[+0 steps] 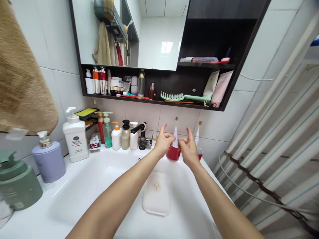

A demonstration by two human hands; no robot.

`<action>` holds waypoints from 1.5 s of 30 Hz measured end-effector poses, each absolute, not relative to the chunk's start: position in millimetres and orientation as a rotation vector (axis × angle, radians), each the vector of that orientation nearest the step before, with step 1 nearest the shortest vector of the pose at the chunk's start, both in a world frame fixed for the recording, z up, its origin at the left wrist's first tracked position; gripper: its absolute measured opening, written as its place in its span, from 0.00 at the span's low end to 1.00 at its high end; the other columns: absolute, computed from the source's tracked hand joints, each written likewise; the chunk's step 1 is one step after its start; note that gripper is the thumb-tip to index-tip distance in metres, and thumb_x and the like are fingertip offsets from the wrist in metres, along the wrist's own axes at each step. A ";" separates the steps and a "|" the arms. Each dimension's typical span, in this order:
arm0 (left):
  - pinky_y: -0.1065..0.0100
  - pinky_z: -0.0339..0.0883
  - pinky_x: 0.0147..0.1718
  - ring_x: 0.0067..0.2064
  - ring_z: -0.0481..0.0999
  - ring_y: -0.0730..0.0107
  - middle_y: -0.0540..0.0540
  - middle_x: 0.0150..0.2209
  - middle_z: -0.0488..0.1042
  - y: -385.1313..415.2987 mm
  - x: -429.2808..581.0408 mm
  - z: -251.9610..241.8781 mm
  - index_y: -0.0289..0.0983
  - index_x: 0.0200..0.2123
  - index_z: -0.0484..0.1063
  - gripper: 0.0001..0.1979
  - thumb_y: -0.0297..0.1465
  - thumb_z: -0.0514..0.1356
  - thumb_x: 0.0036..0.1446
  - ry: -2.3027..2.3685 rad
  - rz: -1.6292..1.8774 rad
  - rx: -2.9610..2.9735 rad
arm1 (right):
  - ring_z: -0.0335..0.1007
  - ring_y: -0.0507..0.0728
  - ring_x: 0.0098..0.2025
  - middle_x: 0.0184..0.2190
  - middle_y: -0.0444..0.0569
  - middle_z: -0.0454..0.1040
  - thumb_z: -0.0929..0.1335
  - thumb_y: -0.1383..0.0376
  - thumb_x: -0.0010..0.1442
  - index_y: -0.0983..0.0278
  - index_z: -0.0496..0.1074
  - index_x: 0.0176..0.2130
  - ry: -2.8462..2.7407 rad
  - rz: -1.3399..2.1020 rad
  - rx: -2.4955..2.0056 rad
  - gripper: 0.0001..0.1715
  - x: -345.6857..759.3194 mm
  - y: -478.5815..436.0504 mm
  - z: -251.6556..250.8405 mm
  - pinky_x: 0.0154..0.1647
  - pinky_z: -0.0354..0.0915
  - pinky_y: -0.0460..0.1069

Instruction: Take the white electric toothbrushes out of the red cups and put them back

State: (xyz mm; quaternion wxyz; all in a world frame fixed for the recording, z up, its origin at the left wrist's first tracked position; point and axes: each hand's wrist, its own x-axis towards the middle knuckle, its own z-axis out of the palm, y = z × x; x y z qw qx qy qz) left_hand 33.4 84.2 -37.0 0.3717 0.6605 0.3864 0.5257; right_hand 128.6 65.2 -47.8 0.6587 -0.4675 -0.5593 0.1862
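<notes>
A red cup [172, 154] is between my two hands at the sink's back right corner, with a white and lilac electric toothbrush [175, 136] upright in it. On its left side, my left hand [163, 142] has its fingers curled at the rim and one digit pointing up. My right hand [189, 150] grips the opposite side in the same way, also with one digit raised. How far the fingers wrap round the cup is partly hidden. Behind my right hand, a second red cup [200, 152] holds another toothbrush [197, 136].
A pale soap-dish-like tray [156, 199] lies in the white sink [104, 192]. A black faucet [142, 136] and several pump bottles [116, 136] line the back edge. Overhead hangs a dark cabinet [174, 79] with a green hairbrush [178, 96]. A folded, striped partition [271, 159] stands at right.
</notes>
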 end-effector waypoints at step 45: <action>0.77 0.48 0.16 0.16 0.59 0.82 0.53 0.17 0.62 18.1 -5.3 -149.1 0.34 0.21 0.60 0.17 0.43 0.48 0.42 1.082 0.758 1.247 | 0.60 0.59 0.35 0.27 0.52 0.63 0.61 0.60 0.40 0.64 0.64 0.20 -1.485 -0.233 -2.001 0.09 210.3 31.9 -115.0 0.32 0.56 0.51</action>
